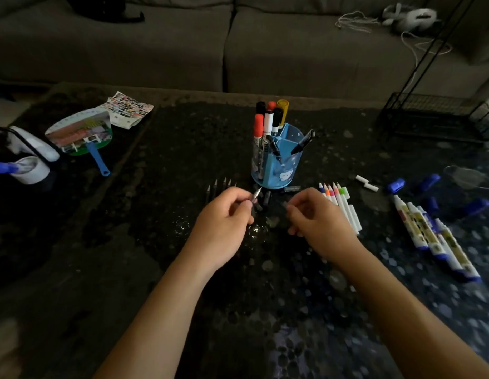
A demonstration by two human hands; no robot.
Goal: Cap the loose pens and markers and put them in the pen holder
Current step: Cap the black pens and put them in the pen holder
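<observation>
The scene is dim and underexposed. The dark, glossy speckled tabletop (155, 242) swallows detail, with faint pale reflections toward the right (none harsh). Edges bow from wide-angle distortion, and the lower corners and the grey fabric sofa (183, 50) look soft and grainy.

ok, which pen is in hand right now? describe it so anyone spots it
Find the blue pen holder at centre. Just in front of it, the left hand pinches a dark pen, bare silver tip pointing toward the holder. Unlike the row of dark pens lying beside it, it alone is held.
</observation>
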